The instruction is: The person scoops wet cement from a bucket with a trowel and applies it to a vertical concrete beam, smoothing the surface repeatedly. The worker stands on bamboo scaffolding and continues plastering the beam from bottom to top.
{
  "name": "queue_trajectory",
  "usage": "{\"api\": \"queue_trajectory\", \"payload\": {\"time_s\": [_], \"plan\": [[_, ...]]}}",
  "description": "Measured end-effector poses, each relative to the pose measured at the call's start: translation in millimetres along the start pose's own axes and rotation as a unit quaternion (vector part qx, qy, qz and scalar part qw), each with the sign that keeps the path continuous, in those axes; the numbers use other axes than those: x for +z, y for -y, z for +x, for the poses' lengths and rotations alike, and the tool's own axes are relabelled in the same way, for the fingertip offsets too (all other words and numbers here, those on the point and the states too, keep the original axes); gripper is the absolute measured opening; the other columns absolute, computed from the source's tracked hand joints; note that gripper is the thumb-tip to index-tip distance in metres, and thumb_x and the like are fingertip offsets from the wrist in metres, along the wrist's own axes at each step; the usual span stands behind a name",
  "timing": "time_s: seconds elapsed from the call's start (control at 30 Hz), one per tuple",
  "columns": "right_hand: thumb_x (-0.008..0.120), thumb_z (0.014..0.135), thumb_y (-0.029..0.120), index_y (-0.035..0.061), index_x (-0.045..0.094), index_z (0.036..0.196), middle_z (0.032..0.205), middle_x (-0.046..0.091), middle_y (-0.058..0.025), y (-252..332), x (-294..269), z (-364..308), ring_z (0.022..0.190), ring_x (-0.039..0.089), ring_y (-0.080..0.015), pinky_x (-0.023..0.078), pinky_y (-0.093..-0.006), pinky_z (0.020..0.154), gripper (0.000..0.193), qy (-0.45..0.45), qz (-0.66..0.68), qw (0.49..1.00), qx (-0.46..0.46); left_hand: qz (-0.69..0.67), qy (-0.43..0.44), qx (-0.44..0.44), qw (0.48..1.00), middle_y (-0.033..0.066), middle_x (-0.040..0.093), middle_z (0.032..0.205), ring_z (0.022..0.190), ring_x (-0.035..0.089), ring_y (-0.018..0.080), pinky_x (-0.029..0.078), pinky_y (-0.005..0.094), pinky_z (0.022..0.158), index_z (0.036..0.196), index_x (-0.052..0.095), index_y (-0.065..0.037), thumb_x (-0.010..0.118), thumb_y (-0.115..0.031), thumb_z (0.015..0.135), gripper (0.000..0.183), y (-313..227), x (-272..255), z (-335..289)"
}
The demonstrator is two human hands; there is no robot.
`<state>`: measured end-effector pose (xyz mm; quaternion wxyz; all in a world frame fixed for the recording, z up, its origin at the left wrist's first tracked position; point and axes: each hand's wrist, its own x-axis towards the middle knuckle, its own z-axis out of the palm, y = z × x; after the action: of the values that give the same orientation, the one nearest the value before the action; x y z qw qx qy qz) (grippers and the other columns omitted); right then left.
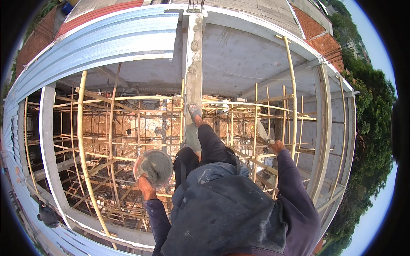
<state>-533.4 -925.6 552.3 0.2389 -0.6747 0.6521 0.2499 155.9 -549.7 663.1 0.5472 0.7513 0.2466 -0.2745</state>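
Note:
My left hand [146,187] grips the rim of a round bucket [154,167] with wet grey mortar in it, held out at my left side. In my right hand [277,146] is the handle of a trowel [262,130], its blade pointing away and up, out to my right. Under my feet runs a narrow concrete beam [195,64], rough with mortar lumps along its far stretch. One sandalled foot [195,112] stands forward on it; the other foot is mostly hidden behind my leg.
Bamboo scaffold poles [82,132] criss-cross the deep drop on both sides, above a littered brown floor [128,123]. Blue-white corrugated roofing [115,42] lies far left. Steel bars [195,5] rise at the beam's far end. Another person [48,215] is at the lower left.

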Motion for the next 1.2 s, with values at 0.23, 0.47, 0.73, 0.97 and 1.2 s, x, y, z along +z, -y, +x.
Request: {"api": "queue_trajectory", "payload": {"time_s": [0.23,0.47,0.73,0.97,1.2], "plan": [[0.070,0.085,0.030,0.0092,0.075,0.102,0.088,0.071,-0.0183,74.1,-31.9,23.0,0.090,0.070,-0.0323,0.056,-0.0425,0.078,0.027,0.034,-0.016,0.999,-0.008,0.020,-0.048,0.030,0.998,0.0060,0.048,0.069,0.058,0.045,0.0201,0.036,0.0355,0.056,0.086,0.054,0.003,0.063,-0.014,0.079,0.021,-12.8,35.4,10.5],[0.072,0.080,0.040,-0.0033,0.069,0.106,0.107,0.069,-0.0260,155.4,-165.4,102.6,0.104,0.066,-0.0401,0.053,-0.0465,0.086,0.050,0.016,-0.008,0.999,0.029,0.010,-0.058,0.013,0.998,0.0038,0.046,0.069,0.053,0.044,0.0155,0.034,0.0311,0.050,0.085,0.052,0.000,0.063,-0.010,0.079,0.017,-45.5,112.8,19.8],[0.069,0.079,0.040,-0.0033,0.071,0.099,0.100,0.069,-0.0281,233.8,-335.4,236.6,0.100,0.066,-0.0426,0.052,-0.0487,0.084,0.048,-0.077,-0.019,0.996,-0.029,-0.057,-0.071,0.025,0.996,0.0061,0.048,0.064,0.047,0.046,0.0182,0.036,0.0325,0.044,0.083,0.055,0.000,0.060,-0.006,0.080,0.009,-75.8,211.7,46.6],[0.070,0.079,0.041,-0.0059,0.068,0.105,0.107,0.068,-0.0291,296.2,-460.2,328.3,0.103,0.065,-0.0425,0.051,-0.0473,0.087,0.054,-0.151,-0.086,0.984,-0.046,-0.072,-0.064,0.000,0.995,0.0047,0.050,0.066,0.048,0.046,0.0167,0.035,0.0305,0.044,0.085,0.056,-0.003,0.057,-0.005,0.082,0.004,-116.6,282.5,54.9],[0.071,0.079,0.040,-0.0057,0.068,0.103,0.104,0.067,-0.0302,349.8,-530.3,364.8,0.101,0.065,-0.0435,0.051,-0.0480,0.085,0.052,-0.173,-0.089,0.978,-0.075,-0.068,-0.031,0.010,0.997,0.0047,0.051,0.066,0.055,0.050,0.0175,0.039,0.0307,0.051,0.090,0.055,-0.002,0.058,-0.008,0.084,0.009,-130.3,308.4,72.0]]}}
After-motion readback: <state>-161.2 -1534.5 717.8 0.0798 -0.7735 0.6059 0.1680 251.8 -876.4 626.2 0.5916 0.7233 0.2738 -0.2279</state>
